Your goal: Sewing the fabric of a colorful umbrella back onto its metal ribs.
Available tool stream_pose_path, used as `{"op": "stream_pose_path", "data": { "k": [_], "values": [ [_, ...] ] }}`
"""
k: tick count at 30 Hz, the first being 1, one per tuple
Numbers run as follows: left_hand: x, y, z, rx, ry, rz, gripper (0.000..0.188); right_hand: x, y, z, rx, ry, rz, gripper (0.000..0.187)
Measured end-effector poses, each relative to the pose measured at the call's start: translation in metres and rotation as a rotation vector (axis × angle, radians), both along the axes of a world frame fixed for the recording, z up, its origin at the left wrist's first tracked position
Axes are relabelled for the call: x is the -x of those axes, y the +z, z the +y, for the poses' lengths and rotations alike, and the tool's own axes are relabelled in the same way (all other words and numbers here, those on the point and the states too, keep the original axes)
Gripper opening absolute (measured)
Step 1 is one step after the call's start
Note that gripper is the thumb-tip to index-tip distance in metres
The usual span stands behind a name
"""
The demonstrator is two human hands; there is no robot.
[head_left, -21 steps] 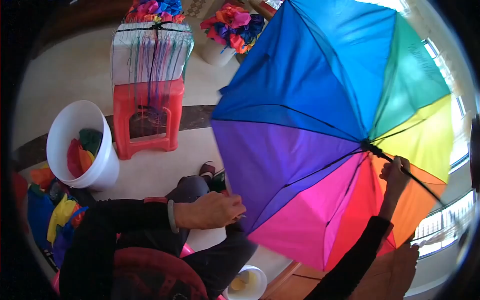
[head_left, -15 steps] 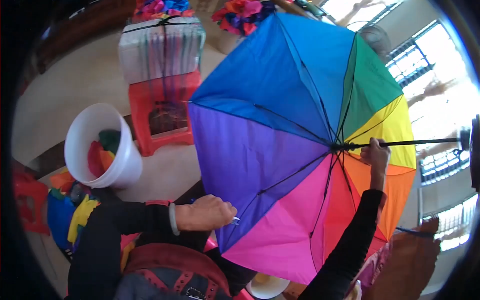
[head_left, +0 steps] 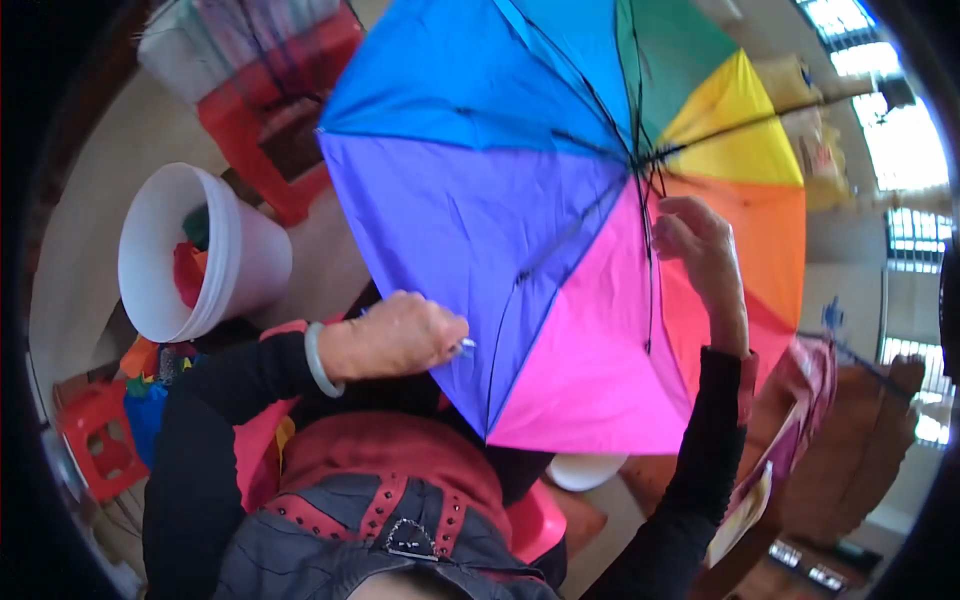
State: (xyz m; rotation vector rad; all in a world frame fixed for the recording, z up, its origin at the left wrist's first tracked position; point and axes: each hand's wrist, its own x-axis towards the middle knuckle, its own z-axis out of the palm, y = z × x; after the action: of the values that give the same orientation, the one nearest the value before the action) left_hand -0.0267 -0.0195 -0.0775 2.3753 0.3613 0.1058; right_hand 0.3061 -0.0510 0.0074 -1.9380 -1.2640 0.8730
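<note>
The open umbrella (head_left: 570, 235) spreads with its underside facing the wearer, its hub (head_left: 640, 165) toward 2 o'clock and its shaft (head_left: 765, 125) running out between 2 and 3 o'clock. The left hand (head_left: 395, 335), toward 8 o'clock, has its fingers closed in a fist on a small object (head_left: 463, 347) with a shiny tip (probably a slim tool, though most of it is hidden). The right hand (head_left: 700, 245), toward 2 o'clock, has loosely bent fingers close to the ribs; whether they grip anything, I cannot tell.

To handle this well, the right hand should steady the shaft or a rib without bending it, turning the canopy gently while the left hand keeps that tip off the fabric. Even, light tension would probably keep the thin panels from creasing or snagging.

Toward 9 o'clock, a white bucket (head_left: 255, 255) tilts in view, holding red, orange and dark green cloth pieces (head_left: 188, 275) well below its rim. Toward 5 o'clock, a white container (head_left: 585, 472) shows partly beneath the pink panel's edge; its contents are hidden.
</note>
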Motion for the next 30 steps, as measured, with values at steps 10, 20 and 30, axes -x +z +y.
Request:
{"op": "stream_pose_path", "data": {
  "k": [10, 20, 30],
  "values": [
    [-0.014, -0.003, -0.009, -0.102, -0.038, -0.052, 0.013, 0.079, -0.007, -0.163, 0.135, 0.177, 0.188, 0.009],
    [0.008, 0.007, -0.031, 0.133, 0.118, -0.373, 0.011, 0.153, -0.083, -0.217, 0.294, 0.46, -0.018, 0.012],
    [0.032, -0.019, -0.054, 0.153, 0.023, -0.536, 0.012, 0.148, -0.168, -0.206, 0.294, 0.104, -0.171, 0.013]
  ]
}}
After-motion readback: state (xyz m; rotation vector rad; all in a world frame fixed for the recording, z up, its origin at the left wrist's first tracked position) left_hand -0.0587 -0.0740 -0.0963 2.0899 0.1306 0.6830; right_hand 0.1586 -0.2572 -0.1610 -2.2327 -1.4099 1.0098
